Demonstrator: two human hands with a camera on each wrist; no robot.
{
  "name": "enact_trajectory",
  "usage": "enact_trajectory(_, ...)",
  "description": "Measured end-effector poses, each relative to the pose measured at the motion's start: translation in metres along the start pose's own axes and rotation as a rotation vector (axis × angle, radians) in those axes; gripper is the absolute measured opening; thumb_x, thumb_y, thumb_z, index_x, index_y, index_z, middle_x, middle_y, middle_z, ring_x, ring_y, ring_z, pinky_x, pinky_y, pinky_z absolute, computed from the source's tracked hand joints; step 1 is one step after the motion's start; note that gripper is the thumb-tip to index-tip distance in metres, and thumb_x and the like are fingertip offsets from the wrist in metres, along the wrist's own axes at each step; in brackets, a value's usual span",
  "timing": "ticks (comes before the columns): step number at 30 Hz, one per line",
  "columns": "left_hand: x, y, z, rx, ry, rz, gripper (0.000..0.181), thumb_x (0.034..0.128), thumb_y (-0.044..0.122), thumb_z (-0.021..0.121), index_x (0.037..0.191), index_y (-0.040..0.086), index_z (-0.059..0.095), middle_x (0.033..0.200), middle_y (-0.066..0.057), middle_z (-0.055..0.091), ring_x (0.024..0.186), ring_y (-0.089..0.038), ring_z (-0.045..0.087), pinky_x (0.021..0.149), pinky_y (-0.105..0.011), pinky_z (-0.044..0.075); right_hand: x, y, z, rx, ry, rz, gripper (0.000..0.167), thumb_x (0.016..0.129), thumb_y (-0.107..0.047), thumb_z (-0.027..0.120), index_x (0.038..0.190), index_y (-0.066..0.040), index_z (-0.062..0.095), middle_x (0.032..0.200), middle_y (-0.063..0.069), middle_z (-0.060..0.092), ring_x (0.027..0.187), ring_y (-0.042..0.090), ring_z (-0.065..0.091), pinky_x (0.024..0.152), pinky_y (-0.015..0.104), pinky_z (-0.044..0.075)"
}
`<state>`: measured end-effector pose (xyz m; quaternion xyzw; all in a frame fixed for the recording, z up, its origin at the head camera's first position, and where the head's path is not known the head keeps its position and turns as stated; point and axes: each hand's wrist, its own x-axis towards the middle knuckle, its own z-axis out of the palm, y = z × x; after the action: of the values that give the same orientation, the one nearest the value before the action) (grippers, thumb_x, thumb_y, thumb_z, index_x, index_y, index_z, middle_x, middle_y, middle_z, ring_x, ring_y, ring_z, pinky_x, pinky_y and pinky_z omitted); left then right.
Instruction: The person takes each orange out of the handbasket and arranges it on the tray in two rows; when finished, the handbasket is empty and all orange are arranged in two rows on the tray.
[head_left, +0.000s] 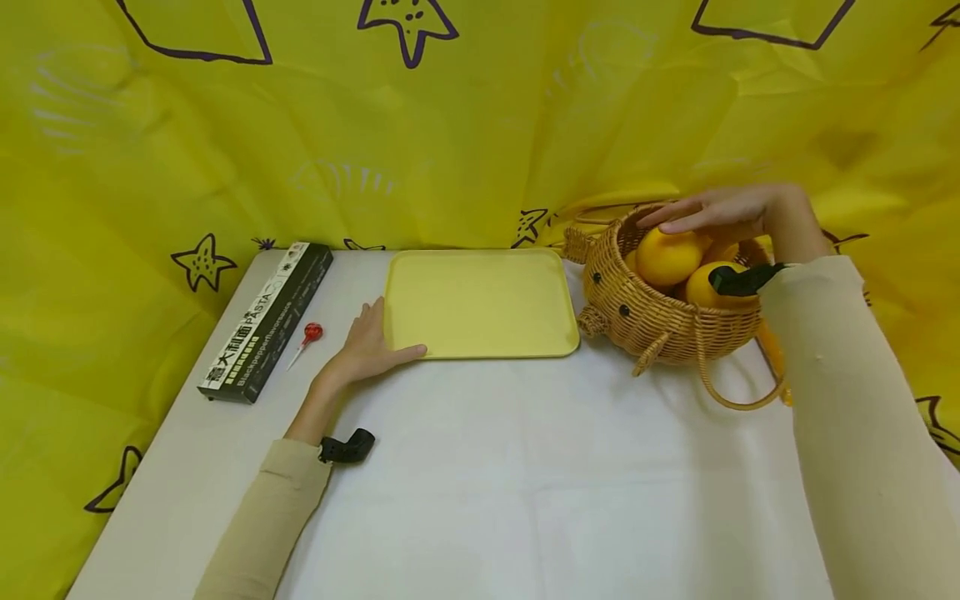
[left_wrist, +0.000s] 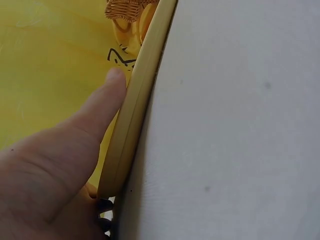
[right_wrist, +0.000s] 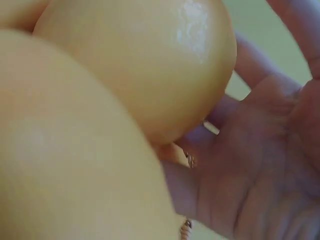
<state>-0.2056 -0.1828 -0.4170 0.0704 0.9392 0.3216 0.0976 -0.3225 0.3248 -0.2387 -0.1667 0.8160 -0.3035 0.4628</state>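
My left hand (head_left: 367,348) touches the near left corner of a pale yellow tray (head_left: 480,304), its fingers along the left side. In the left wrist view the thumb (left_wrist: 97,107) lies straight against the tray's rim (left_wrist: 127,130). At the right, my right hand (head_left: 723,210) reaches over a wicker basket (head_left: 660,329) with an animal face. The fingers are spread at the far side of an orange (head_left: 667,257) on top. Another orange (head_left: 708,287) lies nearer. In the right wrist view the palm (right_wrist: 260,150) faces two large oranges, and some fingertips are hidden behind them.
Left of the tray lie a red lollipop (head_left: 312,332) and a black and white pasta box (head_left: 266,325). A looped basket handle (head_left: 738,407) hangs onto the white tabletop (head_left: 525,475). Behind the basket, an orange-yellow item (head_left: 772,350) partly shows. Yellow cloth (head_left: 465,150) hangs along the back.
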Motion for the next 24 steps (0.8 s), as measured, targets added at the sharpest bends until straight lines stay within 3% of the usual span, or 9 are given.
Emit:
enact_trajectory(6,-0.0033,0.0,0.0019,0.018,-0.001,0.015,0.114,0.0811,0.049,0.07,0.154,-0.003,-0.001,0.161,-0.028,0.004,0.149,-0.047,-0.003,0.121,-0.061,0.005,0.0066,0.0042,0.0017,0.072,-0.041,0.022,0.057,0.106,-0.032,0.036,0.157,-0.016,0.015,0.145,0.012,0.035,0.121,0.021,0.054,0.102,0.045,0.049)
enact_trajectory(9,-0.0048,0.0001,0.0013,0.022,-0.006,0.004,0.114,0.0815,0.049,0.07,0.154,-0.003,-0.002,0.161,-0.028,0.003,0.149,-0.046,-0.004,0.121,-0.061,0.005,0.0075,0.0045,0.0015,0.066,-0.057,0.017,0.055,0.106,-0.029,0.037,0.156,-0.017,0.018,0.138,0.005,0.042,0.12,0.021,0.055,0.102,0.043,0.049)
enact_trajectory(15,-0.0061,-0.0002,-0.0003,0.019,-0.017,-0.007,0.115,0.0817,0.05,0.069,0.154,-0.001,-0.004,0.162,-0.026,0.0,0.15,-0.045,-0.005,0.121,-0.061,0.004,0.0076,0.0027,0.0002,0.087,-0.081,0.021,0.052,0.106,-0.028,0.037,0.155,-0.023,0.021,0.139,0.008,0.039,0.121,0.02,0.053,0.102,0.041,0.049)
enact_trajectory(21,-0.0083,0.0003,-0.0008,0.022,-0.025,-0.024,0.116,0.0815,0.051,0.069,0.154,-0.001,-0.005,0.162,-0.025,0.0,0.15,-0.043,-0.006,0.121,-0.06,0.005,0.0084,-0.0015,0.002,-0.002,-0.041,0.018,0.056,0.104,-0.03,0.041,0.155,-0.015,0.021,0.146,0.019,0.031,0.119,0.021,0.053,0.098,0.039,0.051)
enact_trajectory(24,-0.0089,0.0001,-0.0001,0.031,-0.026,-0.028,0.116,0.0815,0.052,0.069,0.154,-0.002,-0.005,0.162,-0.025,0.002,0.15,-0.042,-0.005,0.121,-0.06,0.005,0.0095,-0.0014,0.0039,0.006,-0.043,0.031,0.056,0.104,-0.03,0.041,0.154,-0.015,0.022,0.147,0.021,0.027,0.118,0.022,0.052,0.098,0.039,0.051)
